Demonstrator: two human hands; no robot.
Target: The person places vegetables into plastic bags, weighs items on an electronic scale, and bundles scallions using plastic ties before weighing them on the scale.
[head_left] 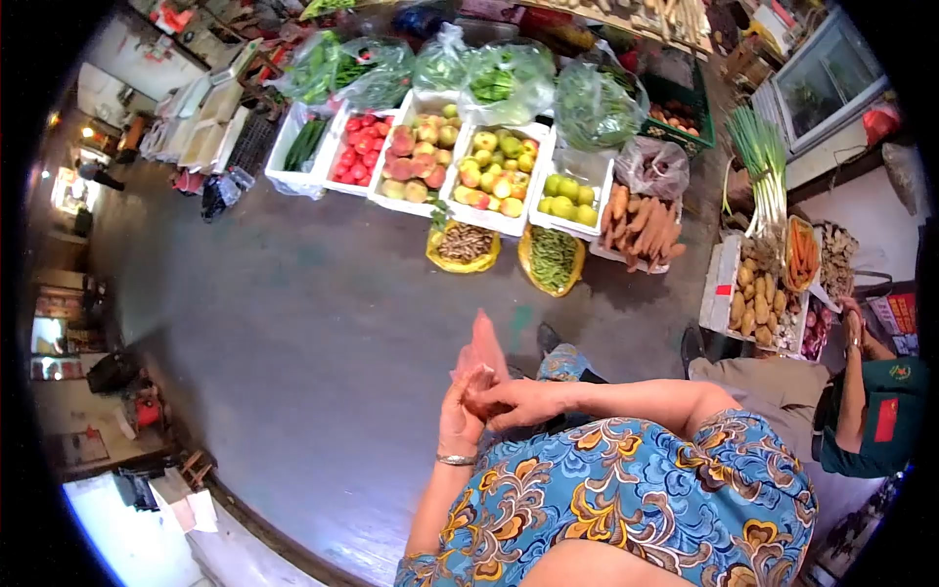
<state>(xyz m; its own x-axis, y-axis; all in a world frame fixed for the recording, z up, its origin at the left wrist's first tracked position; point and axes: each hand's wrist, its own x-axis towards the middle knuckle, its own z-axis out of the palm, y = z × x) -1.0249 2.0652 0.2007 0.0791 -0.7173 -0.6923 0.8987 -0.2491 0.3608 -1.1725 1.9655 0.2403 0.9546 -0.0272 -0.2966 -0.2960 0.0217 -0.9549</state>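
My left hand [460, 413], with a bracelet on its wrist, is raised in front of my body. My right hand [523, 399] comes across from the right and touches it, palm against palm or fingers; which, I cannot tell. Reddish, slightly blurred fingers stretch up from the joined hands and look like those of my left hand. The fingers of my right hand are partly hidden where the hands overlap. No object shows between them. Below is the blue floral-patterned clothing [606, 479] that I wear.
Ahead on the grey floor [284, 362] stand white boxes of tomatoes [360, 149], peaches [416, 157], apples [497, 166] and green fruit [567, 200]. Sweet potatoes [641, 227] and potatoes [755, 298] are to the right. A person in a dark green top [875, 416] sits beside me.
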